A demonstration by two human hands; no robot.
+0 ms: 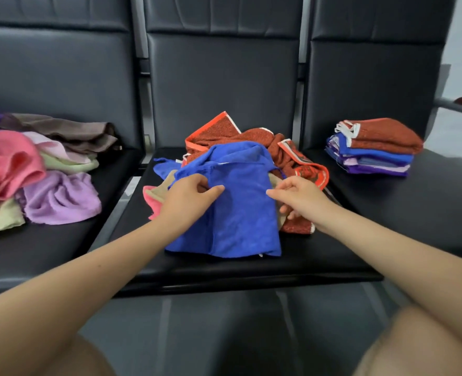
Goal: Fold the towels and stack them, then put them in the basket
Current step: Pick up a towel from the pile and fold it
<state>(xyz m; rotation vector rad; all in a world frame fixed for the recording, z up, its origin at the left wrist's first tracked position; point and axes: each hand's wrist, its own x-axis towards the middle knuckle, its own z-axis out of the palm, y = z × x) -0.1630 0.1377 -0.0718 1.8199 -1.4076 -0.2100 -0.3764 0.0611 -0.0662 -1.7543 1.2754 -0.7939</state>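
Black padded seats [251,270] in a row carry the towels. On the left seat lies a loose heap [34,169] of pink, lilac, green and brown ones. On the middle seat the left hand [189,196] pinches a fold of the blue towel [240,213], which lies over rust-red towels [257,142]; the right hand [297,196] pinches its right edge. A folded stack [373,147] sits on the right seat.

A rumpled bright blue terry towel [235,202] lies draped over a loose heap of rust-red towels with orange and white borders [273,150] on the middle black seat. A neat stack of folded towels [373,147] (red on top, blue and purple beneath) sits on the right seat. Unfolded pink, lilac, pale green and brown towels [39,169] are piled on the left seat.
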